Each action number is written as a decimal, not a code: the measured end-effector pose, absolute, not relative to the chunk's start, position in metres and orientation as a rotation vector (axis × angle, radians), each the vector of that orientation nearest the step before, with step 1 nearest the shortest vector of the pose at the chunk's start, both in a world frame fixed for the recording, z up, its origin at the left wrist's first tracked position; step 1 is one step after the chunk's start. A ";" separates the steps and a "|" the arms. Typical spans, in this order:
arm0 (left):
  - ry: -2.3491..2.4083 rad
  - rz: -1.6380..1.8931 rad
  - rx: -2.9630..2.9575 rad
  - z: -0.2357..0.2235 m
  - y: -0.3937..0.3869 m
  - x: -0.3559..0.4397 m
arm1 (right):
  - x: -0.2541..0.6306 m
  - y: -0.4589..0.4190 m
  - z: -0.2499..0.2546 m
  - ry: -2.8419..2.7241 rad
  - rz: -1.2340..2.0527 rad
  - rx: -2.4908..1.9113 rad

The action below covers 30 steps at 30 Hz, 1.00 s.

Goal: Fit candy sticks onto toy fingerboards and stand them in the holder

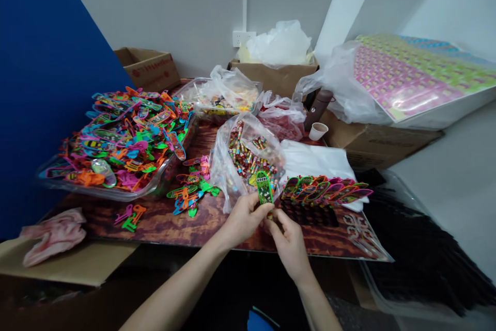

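Note:
My left hand (243,219) and my right hand (290,242) meet over the near edge of the table. Together they hold a small green toy skateboard (264,189), upright, with the fingertips of both hands at its lower end. Just behind it stands an open clear bag of small colourful pieces (248,158). To the right, a row of finished toy skateboards (325,189) lies overlapped on a dark rack. A clear tray heaped with colourful skateboard decks (120,140) sits at the left.
Loose decks and plastic parts (191,194) lie between tray and bag. More plastic bags (228,96), cardboard boxes (149,67), a paper cup (318,130), printed sheets (411,70) and a pink cloth (54,235) surround the wood-patterned table (166,222).

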State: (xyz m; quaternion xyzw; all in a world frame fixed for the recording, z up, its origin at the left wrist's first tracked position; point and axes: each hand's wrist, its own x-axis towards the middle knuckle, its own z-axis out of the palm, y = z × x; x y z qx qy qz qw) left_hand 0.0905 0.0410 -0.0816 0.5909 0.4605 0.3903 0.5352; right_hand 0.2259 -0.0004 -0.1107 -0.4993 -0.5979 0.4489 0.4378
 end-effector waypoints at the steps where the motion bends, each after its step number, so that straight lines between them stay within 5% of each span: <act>1: 1.133 0.926 1.458 -0.084 0.040 0.091 | 0.225 -0.001 -0.115 -1.490 1.072 -1.257; 13: 1.239 0.872 1.708 -0.080 0.053 0.097 | 0.228 0.008 -0.127 -1.470 0.855 -1.316; 20: 1.143 0.751 2.011 -0.070 0.063 0.116 | 0.254 0.018 -0.137 -1.537 0.401 -1.528; 30: 1.259 0.796 1.706 -0.097 0.064 0.094 | 0.258 0.034 -0.177 -1.395 -0.003 -1.647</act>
